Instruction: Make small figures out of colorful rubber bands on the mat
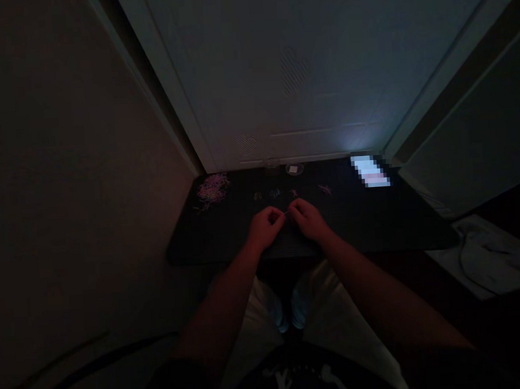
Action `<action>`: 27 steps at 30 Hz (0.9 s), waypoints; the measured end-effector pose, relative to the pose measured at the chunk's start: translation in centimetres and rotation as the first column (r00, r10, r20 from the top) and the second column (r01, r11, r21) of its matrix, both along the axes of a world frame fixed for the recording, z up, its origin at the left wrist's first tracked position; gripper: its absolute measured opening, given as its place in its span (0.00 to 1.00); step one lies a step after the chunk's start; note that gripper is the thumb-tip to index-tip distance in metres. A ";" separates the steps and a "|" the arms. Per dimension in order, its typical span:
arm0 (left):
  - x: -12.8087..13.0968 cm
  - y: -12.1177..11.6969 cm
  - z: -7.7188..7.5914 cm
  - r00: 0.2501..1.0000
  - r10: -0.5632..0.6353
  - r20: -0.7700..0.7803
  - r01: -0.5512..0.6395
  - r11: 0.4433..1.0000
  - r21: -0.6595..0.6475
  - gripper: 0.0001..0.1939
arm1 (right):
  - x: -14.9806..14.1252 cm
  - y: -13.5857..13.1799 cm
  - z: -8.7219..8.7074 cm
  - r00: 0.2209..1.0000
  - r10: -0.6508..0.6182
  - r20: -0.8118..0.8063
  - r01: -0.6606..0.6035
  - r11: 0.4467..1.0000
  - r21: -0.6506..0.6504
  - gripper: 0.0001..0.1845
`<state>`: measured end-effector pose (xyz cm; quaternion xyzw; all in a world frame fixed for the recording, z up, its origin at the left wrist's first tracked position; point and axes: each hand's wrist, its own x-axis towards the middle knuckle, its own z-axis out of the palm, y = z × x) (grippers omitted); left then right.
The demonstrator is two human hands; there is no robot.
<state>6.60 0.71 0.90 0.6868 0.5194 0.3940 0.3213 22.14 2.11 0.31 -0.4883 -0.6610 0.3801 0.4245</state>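
Note:
In a dim room my left hand (pixel 265 226) and my right hand (pixel 308 218) meet over a low dark table (pixel 376 228). Both are closed in a pinch, fingertips almost touching, with something thin and small between them that I cannot make out. Just beyond the hands lie a few small finished pieces: a yellowish one (pixel 257 196), a bluish one (pixel 276 193) and a pink one (pixel 293 192). A pile of pink and coloured rubber bands (pixel 213 189) sits at the table's far left.
A lit phone screen (pixel 371 171) glows at the table's far right. A small round dish (pixel 294 169) stands at the back edge against a white door (pixel 305 68). Another pink piece (pixel 325 189) lies right of centre. White cloth and a cable (pixel 488 257) lie on the floor, right.

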 end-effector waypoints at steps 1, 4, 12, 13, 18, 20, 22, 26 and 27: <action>0.0 0.0 0.0 1.000 0.001 0.003 -0.001 1.000 -0.003 0.07 | 0.0 0.0 0.1 1.000 -0.006 -0.011 0.006 1.000 -0.004 0.11; 0.0 -0.1 0.1 1.000 0.008 0.001 -0.008 1.000 -0.006 0.06 | 0.0 -0.1 0.3 0.997 -0.032 -0.070 0.032 0.999 -0.010 0.11; -0.2 -0.2 0.1 1.000 0.016 0.006 -0.016 1.000 -0.026 0.07 | 1.6 0.6 0.6 0.943 -0.311 -0.121 0.315 0.949 0.014 0.12; -0.2 -0.2 0.1 1.000 0.010 0.000 -0.010 1.000 -0.027 0.07 | 2.4 1.0 0.7 0.938 -0.342 -0.054 0.344 0.937 0.056 0.12; 0.0 -0.1 0.2 0.999 0.010 -0.045 -0.010 1.000 -0.012 0.07 | 7.9 4.0 0.6 0.770 -0.615 0.172 0.577 0.785 0.224 0.15; 0.0 0.0 0.3 0.998 0.010 -0.059 -0.011 1.000 -0.015 0.07 | 9.8 5.0 0.3 0.712 -0.655 0.254 0.596 0.755 0.275 0.16; 0.1 0.0 0.3 0.997 0.008 -0.072 -0.009 1.000 -0.021 0.07 | 10.9 5.7 -0.1 0.697 -0.636 0.330 0.581 0.771 0.260 0.17; 0.1 0.0 0.3 0.996 0.009 -0.088 -0.011 1.000 -0.023 0.07 | 11.4 6.0 -0.6 0.692 -0.653 0.308 0.605 0.757 0.247 0.20; 0.1 0.0 0.3 0.996 0.012 -0.089 -0.014 1.000 -0.021 0.07 | 11.5 6.0 -0.6 0.682 -0.672 0.289 0.630 0.740 0.236 0.21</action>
